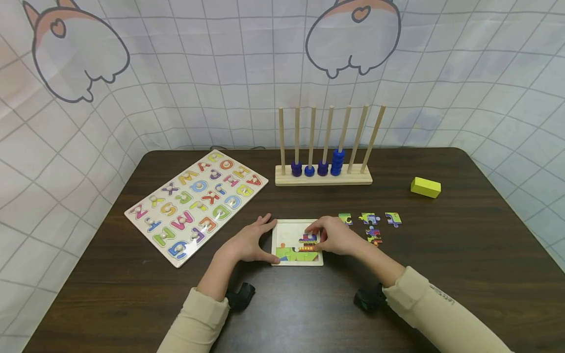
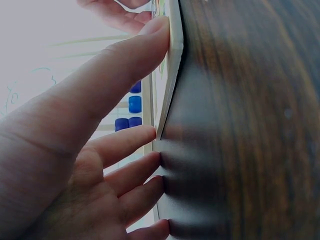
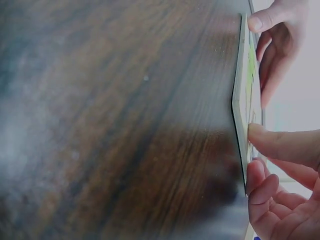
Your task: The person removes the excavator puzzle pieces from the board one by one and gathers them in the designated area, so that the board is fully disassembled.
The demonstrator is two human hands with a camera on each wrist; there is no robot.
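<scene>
A small jigsaw board (image 1: 287,230) with a pale wooden rim lies flat on the table. Green puzzle pieces (image 1: 291,254) fill its lower part. My left hand (image 1: 247,242) steadies its left side, thumb on the lower left corner and the other fingers near the upper left one. Over the board's right side, my right hand (image 1: 337,236) holds a purple, red and yellow puzzle piece (image 1: 308,239) between thumb and index finger. In the right wrist view, the right thumb (image 3: 270,140) touches the board's surface, and the piece itself is hidden.
Loose puzzle pieces (image 1: 372,235) lie right of the board. An alphabet board (image 1: 176,196) is at the left. Behind stands a wooden peg rack (image 1: 324,180) with blue and purple beads. A yellow block (image 1: 425,187) sits at the right.
</scene>
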